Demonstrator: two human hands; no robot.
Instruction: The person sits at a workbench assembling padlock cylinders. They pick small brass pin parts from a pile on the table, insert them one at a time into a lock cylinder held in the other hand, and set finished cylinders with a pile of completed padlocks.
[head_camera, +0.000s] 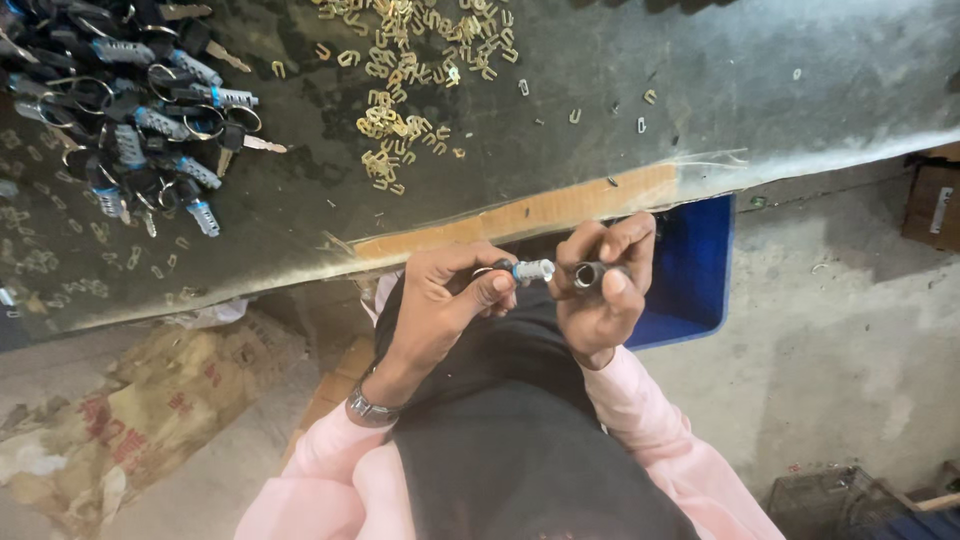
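Observation:
My left hand (445, 295) pinches a small silver lock cylinder (535, 269) with a blue band, its tip pointing right. My right hand (605, 285) grips a short dark metal tube (588, 274), its open end facing the cylinder. The two parts are almost touching, held just below the table's front edge. A metal watch sits on my left wrist (370, 408). Pink sleeves and a black garment fill the bottom of the view.
On the dark worktable (560, 150), a heap of keys with rings and lock cylinders (130, 110) lies at the left, and several small brass clips (405, 95) are scattered in the middle. A blue bin (690, 270) stands under the table; a cardboard box (935, 200) is at right.

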